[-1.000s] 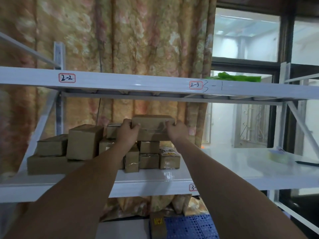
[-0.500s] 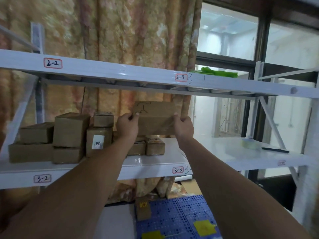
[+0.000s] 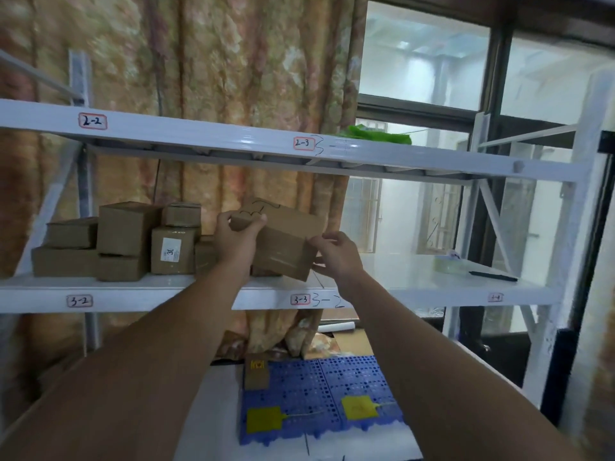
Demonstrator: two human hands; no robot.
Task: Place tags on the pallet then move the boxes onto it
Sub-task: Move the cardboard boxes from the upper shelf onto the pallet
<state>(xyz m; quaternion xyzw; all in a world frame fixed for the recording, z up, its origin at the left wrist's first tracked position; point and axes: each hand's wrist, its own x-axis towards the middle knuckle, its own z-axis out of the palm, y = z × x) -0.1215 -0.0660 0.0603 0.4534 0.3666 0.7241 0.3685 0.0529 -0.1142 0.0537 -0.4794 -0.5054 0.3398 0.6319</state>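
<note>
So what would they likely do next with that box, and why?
Probably lower the box toward the blue pallet. The left hand and right hand hold it tilted, off the shelf, and two yellow tags already lie on the pallet.

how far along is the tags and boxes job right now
Done: two yellow tags lie on the blue pallet, and one small box sits at its back corner. In hand: the left hand and right hand hold a box off the shelf. Left: the stacked boxes there.
</note>
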